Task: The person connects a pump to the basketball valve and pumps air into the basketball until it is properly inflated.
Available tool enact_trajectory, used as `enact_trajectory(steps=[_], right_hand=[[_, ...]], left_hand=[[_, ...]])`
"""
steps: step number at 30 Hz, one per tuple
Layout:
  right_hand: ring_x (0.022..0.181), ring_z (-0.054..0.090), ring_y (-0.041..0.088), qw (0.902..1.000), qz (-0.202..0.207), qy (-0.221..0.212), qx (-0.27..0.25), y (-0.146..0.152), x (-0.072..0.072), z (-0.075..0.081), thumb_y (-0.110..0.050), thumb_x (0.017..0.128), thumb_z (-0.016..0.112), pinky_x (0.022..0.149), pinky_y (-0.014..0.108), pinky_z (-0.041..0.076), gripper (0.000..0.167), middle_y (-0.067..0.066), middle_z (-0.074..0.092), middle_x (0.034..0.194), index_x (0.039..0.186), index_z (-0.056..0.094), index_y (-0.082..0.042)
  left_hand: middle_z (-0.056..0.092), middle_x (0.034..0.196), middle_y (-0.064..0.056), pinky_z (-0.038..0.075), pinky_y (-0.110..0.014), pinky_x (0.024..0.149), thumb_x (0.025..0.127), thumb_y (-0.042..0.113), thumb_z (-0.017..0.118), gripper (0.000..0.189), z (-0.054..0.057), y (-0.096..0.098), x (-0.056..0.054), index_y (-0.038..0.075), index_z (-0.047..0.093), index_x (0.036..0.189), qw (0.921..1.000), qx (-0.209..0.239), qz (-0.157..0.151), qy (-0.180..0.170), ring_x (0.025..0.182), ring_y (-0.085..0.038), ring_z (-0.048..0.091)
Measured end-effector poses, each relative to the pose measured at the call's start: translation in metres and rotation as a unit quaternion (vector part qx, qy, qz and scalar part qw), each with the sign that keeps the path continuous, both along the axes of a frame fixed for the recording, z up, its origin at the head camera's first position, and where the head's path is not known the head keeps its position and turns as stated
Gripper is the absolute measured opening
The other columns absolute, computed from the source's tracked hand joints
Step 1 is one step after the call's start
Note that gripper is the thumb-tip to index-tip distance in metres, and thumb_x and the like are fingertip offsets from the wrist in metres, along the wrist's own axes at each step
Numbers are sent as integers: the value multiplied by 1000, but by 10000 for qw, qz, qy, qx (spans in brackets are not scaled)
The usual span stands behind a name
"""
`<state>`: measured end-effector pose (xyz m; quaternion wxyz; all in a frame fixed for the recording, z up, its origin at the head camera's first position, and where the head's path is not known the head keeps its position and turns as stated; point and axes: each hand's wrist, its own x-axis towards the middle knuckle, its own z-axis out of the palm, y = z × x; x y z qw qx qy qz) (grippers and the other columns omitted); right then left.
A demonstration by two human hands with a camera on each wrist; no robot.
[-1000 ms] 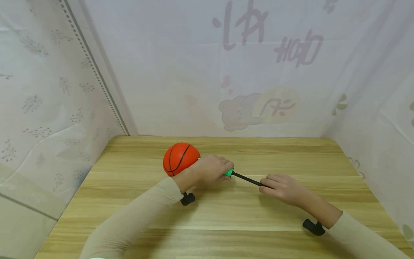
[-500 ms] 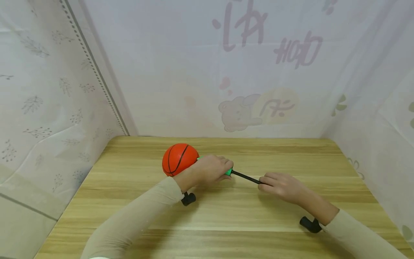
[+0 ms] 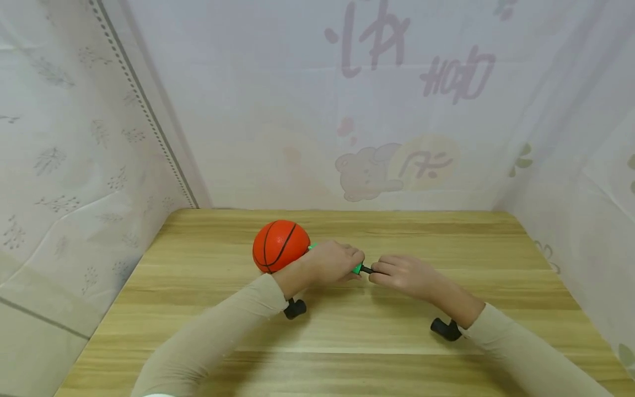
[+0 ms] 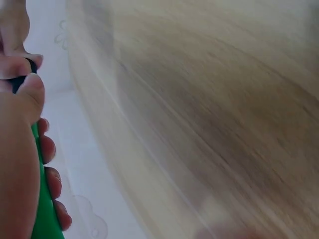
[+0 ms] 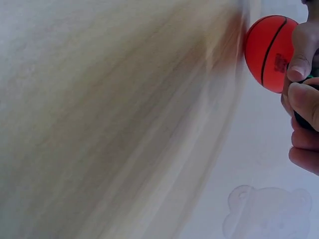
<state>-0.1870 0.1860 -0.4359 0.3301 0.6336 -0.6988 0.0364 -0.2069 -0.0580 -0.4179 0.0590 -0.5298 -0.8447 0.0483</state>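
An orange toy basketball (image 3: pixel 281 246) with black lines sits on the wooden table (image 3: pixel 377 369), at the far end of a green hand pump (image 4: pixel 47 221). My left hand (image 3: pixel 333 261) grips the pump's green barrel, with the fingers wrapped round it in the left wrist view. To its right, my right hand (image 3: pixel 408 275) holds the pump's black handle (image 5: pixel 303 121). Only a short piece of the black rod (image 3: pixel 367 269) shows between the hands. The joint between pump and ball is mostly hidden behind my left hand and wrist.
Pale printed cloth (image 3: pixel 278 110) hangs behind the table and along both sides. A black camera mount (image 3: pixel 295 309) hangs under the left wrist, and a second black mount (image 3: pixel 446 329) under the right one.
My right hand has moved left, close to my left hand, and the black rod has slid most of the way into the green barrel. Ball and left hand have shifted slightly right.
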Motion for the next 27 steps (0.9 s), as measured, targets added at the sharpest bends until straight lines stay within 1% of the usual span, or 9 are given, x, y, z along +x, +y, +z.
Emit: enact_trajectory(steps=[5, 9, 13, 19, 22, 27], right_hand=[[73, 60, 13, 9998, -114, -139, -34, 2, -2, -2, -8, 112, 33, 63, 21, 52, 39, 3, 69, 90, 94, 68, -8], [71, 60, 14, 9999, -23, -69, -77, 16, 5, -2, -9, 112, 36, 62, 22, 52, 35, 3, 69, 90, 94, 66, -7], [72, 61, 15, 9998, 56, 28, -163, 34, 15, -1, -7, 111, 38, 62, 24, 54, 33, 4, 69, 90, 95, 67, -6], [75, 65, 16, 10000, -43, 66, 0, 53, 27, 0, -8, 111, 39, 64, 26, 56, 35, 5, 71, 91, 95, 70, -7], [75, 66, 17, 9999, -65, 123, -8, 58, 29, -1, -8, 111, 38, 64, 27, 56, 37, 6, 72, 90, 94, 70, -6], [72, 62, 16, 9999, -38, 63, -139, 56, 26, -1, -8, 111, 39, 61, 25, 54, 35, 6, 70, 89, 94, 69, -6]], left_hand=[[53, 85, 8, 42, -17, 65, 103, 41, 59, 28, 4, -4, -4, 14, 53, 101, 9994, 87, 131, -313, 77, -7, 52], [52, 85, 8, 42, -18, 63, 102, 42, 61, 29, 6, -9, -5, 14, 52, 100, 9996, 78, 122, -222, 78, -7, 52], [49, 82, 8, 39, -18, 61, 102, 41, 62, 30, 7, -12, -4, 13, 51, 98, 9998, 188, 6, -118, 75, -7, 50], [49, 81, 8, 39, -17, 62, 102, 41, 62, 29, 6, -14, -3, 14, 51, 98, 9997, 217, -38, -82, 75, -7, 50], [48, 80, 8, 38, -17, 61, 102, 41, 62, 29, 6, -13, -3, 14, 51, 97, 9997, 218, -50, -76, 75, -7, 49], [45, 79, 7, 36, -18, 58, 102, 40, 61, 30, 7, -11, -2, 13, 50, 96, 9998, 195, 27, -80, 72, -8, 47]])
